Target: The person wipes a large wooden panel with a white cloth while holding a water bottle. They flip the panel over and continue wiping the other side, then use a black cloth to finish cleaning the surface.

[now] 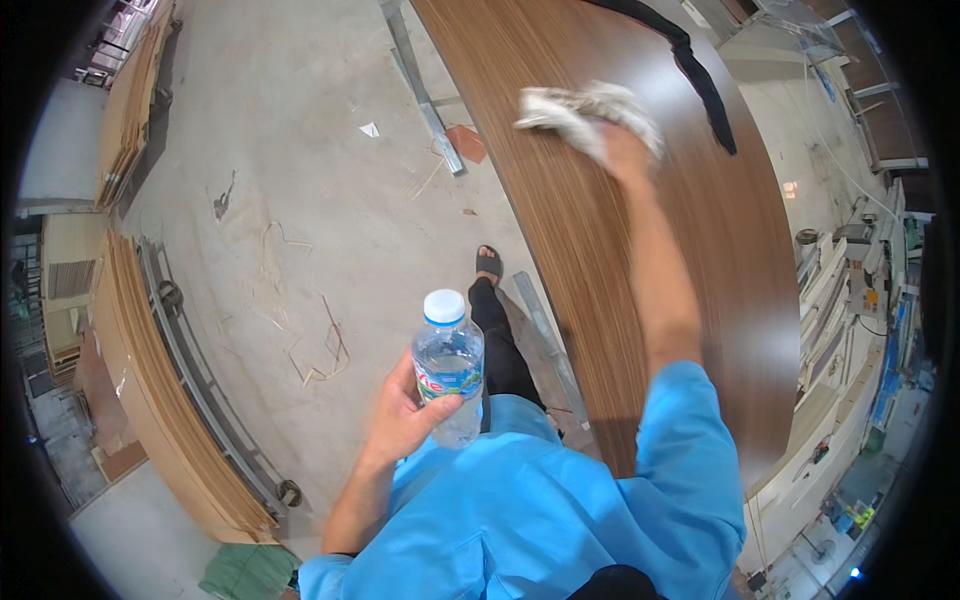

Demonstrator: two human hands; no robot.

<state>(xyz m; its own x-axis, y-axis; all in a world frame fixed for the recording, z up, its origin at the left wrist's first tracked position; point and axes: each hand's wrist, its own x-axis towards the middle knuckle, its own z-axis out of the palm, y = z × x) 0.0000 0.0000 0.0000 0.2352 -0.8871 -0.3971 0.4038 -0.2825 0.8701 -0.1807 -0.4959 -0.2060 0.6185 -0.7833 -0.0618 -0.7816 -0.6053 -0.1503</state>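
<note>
My left hand (408, 412) is wrapped round a clear plastic bottle (447, 372) with a white cap and a coloured label, held upright in front of my body. Stretched out over a brown wood-grain panel (580, 270), my right hand (628, 152) holds a whitish cloth (575, 113) against its surface. Motion blurs the cloth and that hand, and its fingers are partly covered by the fabric. A long black strip, perhaps fabric (700, 75), lies across the panel's far right part.
Metal bars (425, 100) stick out beneath the panel's left edge. Stacked boards (165, 400) stand on a wheeled rack at the left. Scraps and a white paper piece (370, 130) litter the concrete floor. Long strips (820, 320) and tools lie at the right.
</note>
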